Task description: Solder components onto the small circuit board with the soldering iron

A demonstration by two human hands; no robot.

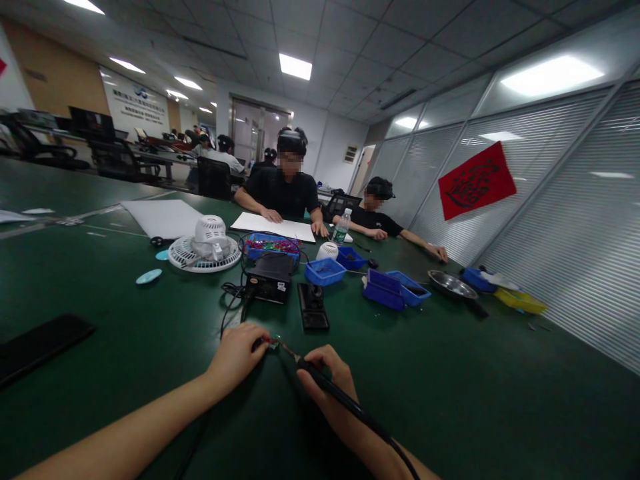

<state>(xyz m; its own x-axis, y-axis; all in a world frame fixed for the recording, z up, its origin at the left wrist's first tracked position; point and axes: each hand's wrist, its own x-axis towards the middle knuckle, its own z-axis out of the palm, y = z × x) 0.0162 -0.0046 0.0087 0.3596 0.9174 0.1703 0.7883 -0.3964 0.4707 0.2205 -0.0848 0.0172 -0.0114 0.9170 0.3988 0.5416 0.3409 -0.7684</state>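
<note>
My right hand [333, 383] is closed around the black handle of a soldering iron [345, 398], whose cord trails toward the bottom edge. The iron's tip points left and reaches a small green circuit board [275, 343] with a bit of red wire on it. From the other side, my left hand [241, 347] pinches the board at its red-wire end, low over the green table; the exact grip is partly hidden by the fingers. Just beyond the hands are a black soldering station [270, 277] with coiled cables and a black iron stand [313, 307].
Behind the station lies a blue tray [273, 245] of coloured wires. Several blue bins [325, 271] and a metal bowl [453, 285] stand to the right. A white fan part [205, 253] sits left, a black phone-like slab [45, 343] further left. Two people [285, 187] sit opposite.
</note>
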